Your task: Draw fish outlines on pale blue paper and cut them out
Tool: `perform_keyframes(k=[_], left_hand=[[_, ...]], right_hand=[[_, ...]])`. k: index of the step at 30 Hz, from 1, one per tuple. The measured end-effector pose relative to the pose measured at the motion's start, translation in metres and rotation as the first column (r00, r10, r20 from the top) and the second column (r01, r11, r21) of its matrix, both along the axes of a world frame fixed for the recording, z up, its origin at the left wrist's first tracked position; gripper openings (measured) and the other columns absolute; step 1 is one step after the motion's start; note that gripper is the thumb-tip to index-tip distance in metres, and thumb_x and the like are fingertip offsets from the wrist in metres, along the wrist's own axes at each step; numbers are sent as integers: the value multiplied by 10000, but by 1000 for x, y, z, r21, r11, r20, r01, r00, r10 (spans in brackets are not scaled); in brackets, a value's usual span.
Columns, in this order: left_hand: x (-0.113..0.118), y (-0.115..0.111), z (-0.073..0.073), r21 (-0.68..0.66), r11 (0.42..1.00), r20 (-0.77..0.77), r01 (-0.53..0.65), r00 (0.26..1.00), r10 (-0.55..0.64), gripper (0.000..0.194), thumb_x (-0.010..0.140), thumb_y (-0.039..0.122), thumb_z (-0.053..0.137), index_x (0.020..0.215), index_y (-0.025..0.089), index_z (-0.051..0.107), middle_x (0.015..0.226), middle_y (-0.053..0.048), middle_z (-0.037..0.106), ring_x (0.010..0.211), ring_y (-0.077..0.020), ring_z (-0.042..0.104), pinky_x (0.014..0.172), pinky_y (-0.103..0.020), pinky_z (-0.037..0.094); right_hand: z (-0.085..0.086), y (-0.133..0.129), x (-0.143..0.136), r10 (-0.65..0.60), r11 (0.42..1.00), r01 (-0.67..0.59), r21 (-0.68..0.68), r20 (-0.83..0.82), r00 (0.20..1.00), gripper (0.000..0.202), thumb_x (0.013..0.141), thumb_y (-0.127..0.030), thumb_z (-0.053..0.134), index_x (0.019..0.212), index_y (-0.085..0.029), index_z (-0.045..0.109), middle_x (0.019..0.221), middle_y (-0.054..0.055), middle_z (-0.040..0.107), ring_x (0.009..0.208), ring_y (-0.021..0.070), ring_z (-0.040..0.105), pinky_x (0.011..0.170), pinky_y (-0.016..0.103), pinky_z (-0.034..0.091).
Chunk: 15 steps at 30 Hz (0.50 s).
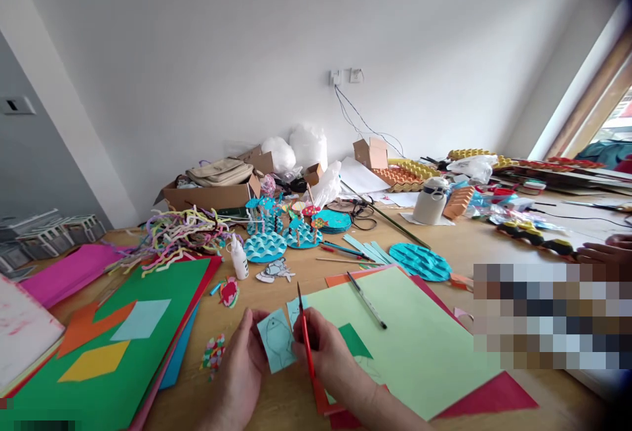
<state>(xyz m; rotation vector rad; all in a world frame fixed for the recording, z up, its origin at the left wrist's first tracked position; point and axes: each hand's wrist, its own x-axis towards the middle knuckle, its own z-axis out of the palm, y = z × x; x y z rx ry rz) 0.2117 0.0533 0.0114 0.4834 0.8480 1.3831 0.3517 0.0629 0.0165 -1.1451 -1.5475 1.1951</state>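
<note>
A pale blue paper (277, 341) bearing a drawn fish outline was pinched between the left hand (241, 365) and the right hand (328, 352) over the near table (276, 405) edge. A red pencil (305, 332) was gripped in the right hand's closed fingers. No writing could be read. Beyond, a glue bottle (239, 258) stood upright, and a cardboard box (212, 193) was topped by a beige bag (220, 171).

No readable text, label, brand or number on anything visible.
</note>
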Motion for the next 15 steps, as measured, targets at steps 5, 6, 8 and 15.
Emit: perform_keyframes(k=[5, 6, 8, 15], left_hand=[[7, -6, 7, 111, 986, -89, 126, 989, -116, 375, 769, 459, 598, 1004, 167, 625, 969, -75, 680, 939, -250, 605, 795, -340, 450], [9, -8, 8, 125, 981, -139, 146, 982, -129, 370, 767, 429, 613, 1038, 176, 618, 989, -71, 675, 941, -243, 602, 782, -325, 450], [12, -10, 8, 142, 976, -237, 167, 963, -130, 364, 741, 367, 658, 1059, 195, 614, 997, -57, 673, 915, -222, 605, 731, -286, 450], [17, -7, 17, 146, 985, -316, 97, 948, -46, 218, 656, 297, 721, 824, 170, 663, 796, -21, 694, 721, -162, 604, 681, -246, 440]], right_hand=[[-3, 2, 4, -12, 999, 5, -39, -165, 986, 151, 610, -149, 529, 715, -202, 435, 639, -50, 478, 538, 96, 441, 489, 216, 366], [-4, 3, 4, -10, 999, 3, -34, -189, 982, 153, 617, -164, 542, 720, -201, 436, 638, -50, 475, 535, 94, 441, 485, 215, 368], [-5, 3, 4, -6, 1000, 1, -23, -225, 974, 162, 624, -185, 563, 723, -200, 437, 632, -52, 469, 530, 90, 435, 478, 212, 368], [5, -1, 2, 20, 997, -41, -60, -314, 949, 206, 617, -213, 602, 726, -195, 429, 640, -58, 472, 517, 78, 425, 479, 215, 364]])
